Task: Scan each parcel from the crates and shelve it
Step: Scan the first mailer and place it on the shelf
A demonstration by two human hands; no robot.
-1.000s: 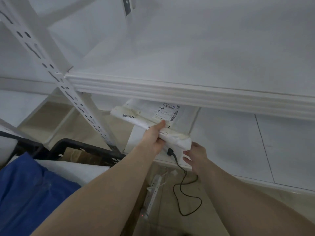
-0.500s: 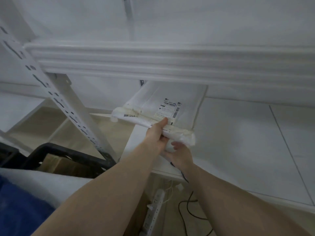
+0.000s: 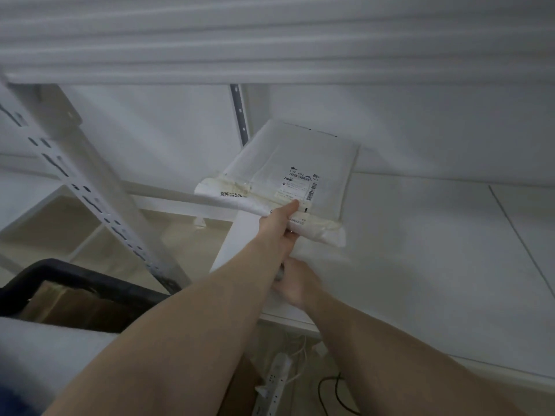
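A white poly-bag parcel (image 3: 300, 163) with a printed barcode label lies flat on the lower white shelf (image 3: 420, 265), its far end close to the back wall. My left hand (image 3: 277, 226) grips the parcel's folded, taped near edge, thumb on top by the label. My right hand (image 3: 297, 285) is blurred and lies low on the shelf near its front edge, apart from the parcel and partly hidden under my left forearm. I see nothing held in it.
The upper shelf's ribbed front edge (image 3: 270, 55) hangs just overhead. A perforated white upright (image 3: 90, 190) slants at the left. A black crate (image 3: 75, 277) holding a brown cardboard box (image 3: 60, 304) sits lower left. A power strip (image 3: 274, 382) and black cable (image 3: 327, 391) lie on the floor.
The parcel has slid deeper onto the lower shelf under my left hand. My right hand left the parcel's underside and drew back toward the shelf's front edge. The view dropped below the upper shelf.
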